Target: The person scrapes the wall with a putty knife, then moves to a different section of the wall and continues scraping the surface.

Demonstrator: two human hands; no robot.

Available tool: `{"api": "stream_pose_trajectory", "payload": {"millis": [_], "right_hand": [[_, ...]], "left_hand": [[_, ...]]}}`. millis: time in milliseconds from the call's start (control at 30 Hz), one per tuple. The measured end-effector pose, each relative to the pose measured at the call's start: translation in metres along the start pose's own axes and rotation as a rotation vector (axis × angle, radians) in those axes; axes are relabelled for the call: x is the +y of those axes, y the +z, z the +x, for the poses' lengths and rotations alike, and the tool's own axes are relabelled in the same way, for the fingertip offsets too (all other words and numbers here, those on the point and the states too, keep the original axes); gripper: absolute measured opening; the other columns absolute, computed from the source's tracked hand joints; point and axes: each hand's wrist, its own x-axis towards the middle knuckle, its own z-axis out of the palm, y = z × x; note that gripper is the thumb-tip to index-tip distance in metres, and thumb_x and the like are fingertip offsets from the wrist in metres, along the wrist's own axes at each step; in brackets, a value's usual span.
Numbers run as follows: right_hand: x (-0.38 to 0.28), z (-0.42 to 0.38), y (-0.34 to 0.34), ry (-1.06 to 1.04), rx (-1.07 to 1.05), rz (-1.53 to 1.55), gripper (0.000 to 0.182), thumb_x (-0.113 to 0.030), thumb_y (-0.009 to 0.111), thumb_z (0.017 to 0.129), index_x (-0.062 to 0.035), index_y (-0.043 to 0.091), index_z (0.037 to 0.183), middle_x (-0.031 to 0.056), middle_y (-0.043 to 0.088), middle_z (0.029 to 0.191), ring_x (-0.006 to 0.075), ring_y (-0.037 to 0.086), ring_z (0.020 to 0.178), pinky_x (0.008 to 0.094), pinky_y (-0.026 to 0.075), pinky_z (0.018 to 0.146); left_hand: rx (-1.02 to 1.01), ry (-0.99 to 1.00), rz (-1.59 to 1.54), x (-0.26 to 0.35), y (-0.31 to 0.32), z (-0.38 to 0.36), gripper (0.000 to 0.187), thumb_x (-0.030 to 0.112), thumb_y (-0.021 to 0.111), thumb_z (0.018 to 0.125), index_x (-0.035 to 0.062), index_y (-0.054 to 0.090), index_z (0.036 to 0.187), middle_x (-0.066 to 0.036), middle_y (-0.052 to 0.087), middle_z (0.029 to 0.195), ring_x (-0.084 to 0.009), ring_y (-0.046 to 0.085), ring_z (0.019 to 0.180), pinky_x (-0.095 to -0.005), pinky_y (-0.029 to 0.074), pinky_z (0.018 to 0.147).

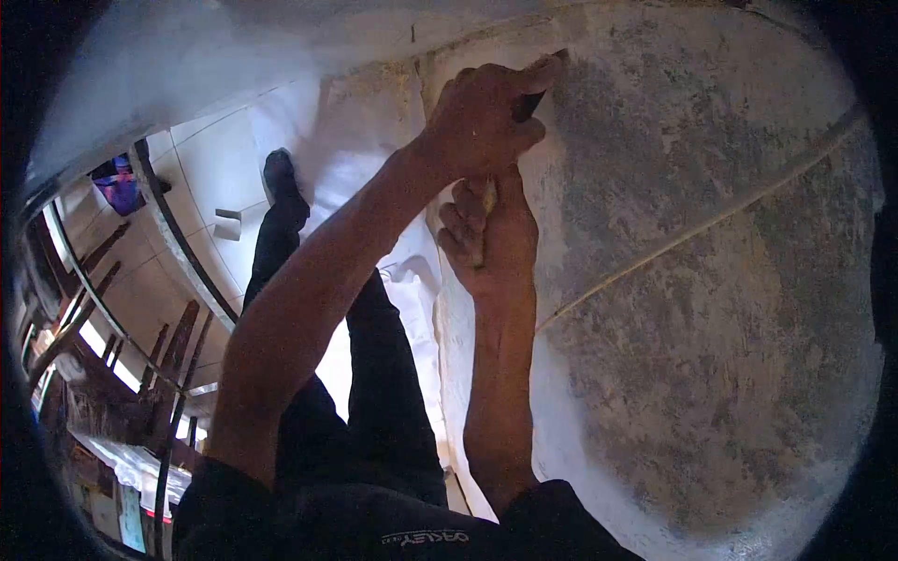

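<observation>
My left hand [482, 117] is raised against the mottled grey wall [702, 309], its fingers closed around a dark hand tool [528, 105]. A dark tip of the tool shows by my fingertips at the wall. Most of its body is hidden in my grip. Just below, my right hand [496, 234] is closed, knuckles curled toward the left, right under my left wrist and heel of the hand. A small pale yellowish piece [489, 194] shows between its fingers; I cannot tell what it is.
A thin pale cord or ridge [692, 238] runs diagonally across the wall. To the left are a curved metal rail [178, 234], dark wooden furniture [122, 393] and white floor tiles [220, 159]. A small pale rectangular item [227, 224] lies on the tiles near my shoe [281, 173].
</observation>
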Motion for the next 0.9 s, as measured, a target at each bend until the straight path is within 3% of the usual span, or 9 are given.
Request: {"api": "stream_pose_trajectory", "payload": {"millis": [100,167,333,433,467,500,567,733,900], "right_hand": [[0.010,-0.005,0.002,-0.048,-0.126,0.093,0.031,-0.037,0.038,0.090,-0.0117,0.049,0.077,-0.0017,0.044,0.048,0.0060,0.034,0.028,0.0186,0.027,0.024],[0.014,-0.025,0.003,0.023,0.184,0.045,0.030,-0.037,0.039,0.090,-0.0118,0.050,0.079,-0.0014,0.045,0.049,0.0063,0.035,0.029,0.0188,0.028,0.024],[-0.002,0.004,0.008,0.012,0.225,-0.023,0.026,-0.038,0.041,0.089,-0.0134,0.050,0.086,-0.0014,0.045,0.049,0.0059,0.034,0.031,0.0184,0.027,0.026],[0.015,0.004,-0.003,-0.050,-0.212,0.110,0.027,-0.038,0.041,0.089,-0.0124,0.050,0.085,-0.0011,0.045,0.049,0.0060,0.035,0.032,0.0186,0.027,0.026],[0.019,-0.012,0.008,-0.061,0.119,-0.018,0.027,-0.037,0.042,0.089,-0.0121,0.050,0.083,-0.0010,0.045,0.049,0.0060,0.034,0.032,0.0187,0.027,0.026],[0.018,-0.019,0.016,-0.075,0.447,-0.149,0.027,-0.037,0.042,0.089,-0.0117,0.049,0.082,-0.0009,0.044,0.049,0.0060,0.034,0.032,0.0188,0.027,0.026],[0.005,-0.015,0.015,-0.029,0.393,-0.126,0.027,-0.037,0.041,0.089,-0.0120,0.049,0.082,-0.0011,0.043,0.048,0.0063,0.034,0.031,0.0190,0.027,0.026],[-0.001,0.023,0.007,-0.051,-0.041,0.031,0.028,-0.038,0.039,0.089,-0.0130,0.049,0.084,-0.0014,0.042,0.046,0.0069,0.033,0.028,0.0201,0.027,0.024],[0.008,0.000,0.001,-0.139,0.259,-0.295,0.027,-0.036,0.037,0.091,-0.0132,0.048,0.082,-0.0018,0.040,0.045,0.0058,0.032,0.030,0.0193,0.025,0.026]], "left_hand": [[0.005,0.038,0.024,-0.008,0.006,-0.015,0.047,0.017,0.063,0.061,0.0140,0.056,0.107,-0.017,0.060,0.079,-0.0335,0.060,0.074,-0.0405,0.048,0.071],[0.063,0.158,0.060,-0.004,0.009,-0.018,0.047,0.017,0.063,0.061,0.0140,0.056,0.108,-0.017,0.060,0.078,-0.0329,0.060,0.072,-0.0407,0.048,0.070],[-0.065,-0.055,-0.018,0.001,-0.009,0.007,0.057,0.015,0.064,0.061,0.0147,0.051,0.117,-0.014,0.059,0.071,-0.0210,0.058,0.064,-0.0311,0.046,0.070],[0.035,0.112,0.006,-0.019,0.008,-0.009,0.057,0.016,0.065,0.061,0.0135,0.051,0.116,-0.015,0.059,0.073,-0.0183,0.059,0.067,-0.0303,0.046,0.071],[0.019,0.134,0.045,-0.013,0.008,-0.013,0.056,0.016,0.065,0.061,0.0121,0.052,0.116,-0.015,0.059,0.073,-0.0169,0.059,0.067,-0.0296,0.046,0.070],[0.023,0.143,0.047,-0.009,0.009,-0.015,0.056,0.016,0.065,0.061,0.0121,0.052,0.116,-0.015,0.059,0.073,-0.0169,0.059,0.067,-0.0296,0.046,0.070],[0.055,0.129,0.022,-0.005,0.014,-0.024,0.055,0.017,0.062,0.062,0.0184,0.050,0.116,-0.017,0.060,0.077,-0.0314,0.060,0.074,-0.0391,0.048,0.070],[-0.032,-0.009,0.029,-0.012,-0.005,0.012,0.054,0.016,0.065,0.062,0.0129,0.053,0.115,-0.018,0.060,0.076,-0.0224,0.061,0.069,-0.0320,0.047,0.072],[0.131,0.159,-0.160,-0.007,0.014,-0.012,0.055,0.020,0.064,0.062,0.0183,0.051,0.115,-0.015,0.059,0.074,-0.0299,0.059,0.068,-0.0401,0.047,0.069]]}}
